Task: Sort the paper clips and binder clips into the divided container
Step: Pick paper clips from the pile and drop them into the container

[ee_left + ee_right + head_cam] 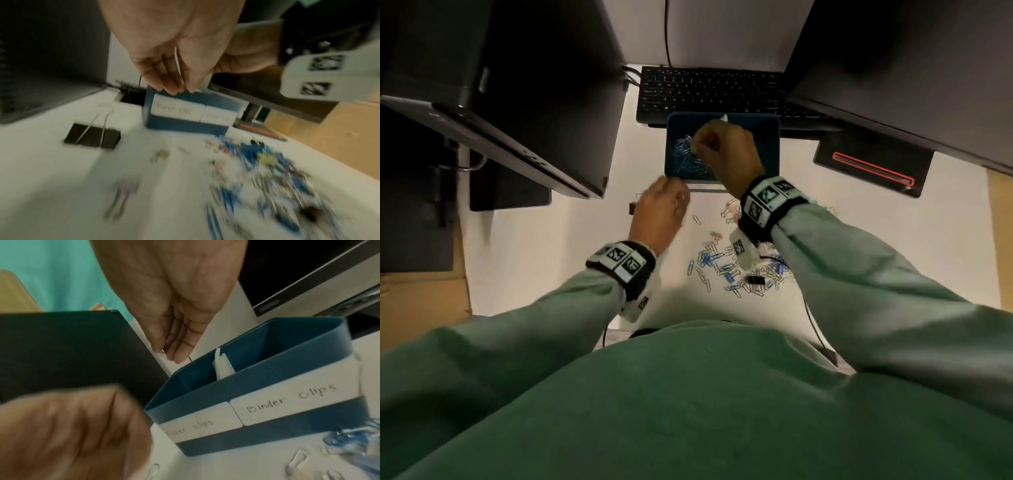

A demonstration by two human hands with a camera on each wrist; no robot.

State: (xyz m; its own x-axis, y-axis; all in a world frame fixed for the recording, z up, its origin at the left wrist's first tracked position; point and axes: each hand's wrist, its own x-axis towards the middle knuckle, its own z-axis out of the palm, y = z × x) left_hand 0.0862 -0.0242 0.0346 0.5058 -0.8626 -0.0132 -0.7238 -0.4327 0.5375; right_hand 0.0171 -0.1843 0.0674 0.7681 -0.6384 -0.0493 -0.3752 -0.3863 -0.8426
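The blue divided container (pixel 770 150) stands in front of the keyboard, with labels "Paper clips" (pixel 191 428) and "Binder clips" (pixel 287 400) and a white divider (pixel 222 368). Blue and silver paper clips (pixel 688 157) lie in its left compartment. My right hand (pixel 697 144) hovers over that compartment and pinches a small silver paper clip (pixel 161 352). My left hand (pixel 679 195) is at the container's near left corner, fingers curled round a pale paper clip (pixel 177 63). A mixed pile of clips (pixel 736 270) lies on the desk under my right wrist. A large black binder clip (pixel 92 136) lies left of my left hand.
A black keyboard (pixel 709 92) sits behind the container, between dark monitors at the left (pixel 500 102) and right (pixel 893 68). A black device with a red strip (pixel 873 168) lies at the right. A small black binder clip (pixel 756 281) rests in the pile. A cardboard box (pixel 421 301) stands at the left.
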